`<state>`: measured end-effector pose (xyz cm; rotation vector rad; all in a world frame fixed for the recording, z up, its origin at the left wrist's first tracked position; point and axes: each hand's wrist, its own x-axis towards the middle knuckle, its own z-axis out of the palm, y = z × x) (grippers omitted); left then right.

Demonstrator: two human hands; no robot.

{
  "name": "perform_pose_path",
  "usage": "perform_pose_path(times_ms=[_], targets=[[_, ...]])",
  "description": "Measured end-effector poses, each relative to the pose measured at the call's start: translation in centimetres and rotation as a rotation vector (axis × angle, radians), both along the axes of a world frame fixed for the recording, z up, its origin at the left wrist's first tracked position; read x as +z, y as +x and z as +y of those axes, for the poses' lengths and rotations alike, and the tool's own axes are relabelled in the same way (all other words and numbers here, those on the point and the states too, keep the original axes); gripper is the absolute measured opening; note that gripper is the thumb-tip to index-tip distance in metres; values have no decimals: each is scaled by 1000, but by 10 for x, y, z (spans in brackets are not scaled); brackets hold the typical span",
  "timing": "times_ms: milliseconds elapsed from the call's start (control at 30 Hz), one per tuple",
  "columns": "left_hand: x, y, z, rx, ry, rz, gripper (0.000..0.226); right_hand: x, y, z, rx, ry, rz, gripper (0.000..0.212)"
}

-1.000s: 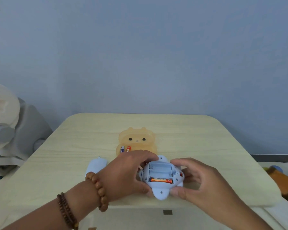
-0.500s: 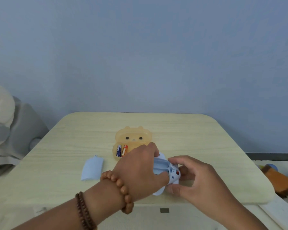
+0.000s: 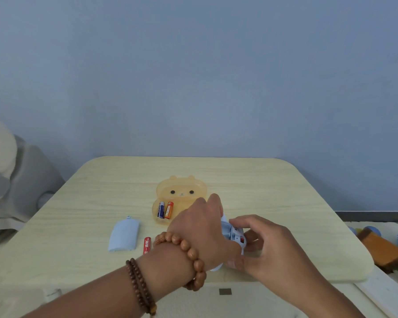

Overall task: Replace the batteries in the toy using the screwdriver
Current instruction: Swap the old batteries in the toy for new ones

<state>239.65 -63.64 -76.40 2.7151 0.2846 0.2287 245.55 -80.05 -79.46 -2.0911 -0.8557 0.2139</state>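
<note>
The pale blue toy (image 3: 233,236) sits near the table's front edge, tilted on its side, held between both hands. My left hand (image 3: 200,230) covers its open battery bay from the left. My right hand (image 3: 267,246) grips its right side and bottom. The toy's blue battery cover (image 3: 124,234) lies flat to the left. A red battery (image 3: 147,245) lies beside the cover, partly behind my left wrist. An orange bear-shaped case (image 3: 182,191) stands open behind the hands with a blue battery (image 3: 160,209) and an orange battery (image 3: 169,210) in it. No screwdriver is in view.
The light wooden table (image 3: 274,196) ends just in front of my hands. A grey and cream plush shape (image 3: 14,180) sits off the left edge. Coloured toys (image 3: 381,246) lie on the floor at the right.
The toy went from lying bay-up to tilted on its side. My left hand moved over the bay. A red battery now lies on the table by the cover.
</note>
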Motion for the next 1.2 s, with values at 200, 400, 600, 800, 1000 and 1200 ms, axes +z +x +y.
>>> perform_pose_path(times_ms=[200,400,600,800,1000,1200], targets=[[4,3,-2,28,-21,48,51,-1,3,1,16,33,28,48],[3,-3,-3,8,-8,62,40,0,3,0,26,31,55,45],[5,-7,-8,-36,75,51,28,1,4,-1,5,32,83,46],[15,-14,6,-146,51,107,27,1,1,-1,-7,56,107,48],[4,-14,15,-110,-51,-34,20,-1,2,-1,-19,51,139,52],[4,-7,34,-71,-265,-322,20,-2,2,0,-21,60,154,50]])
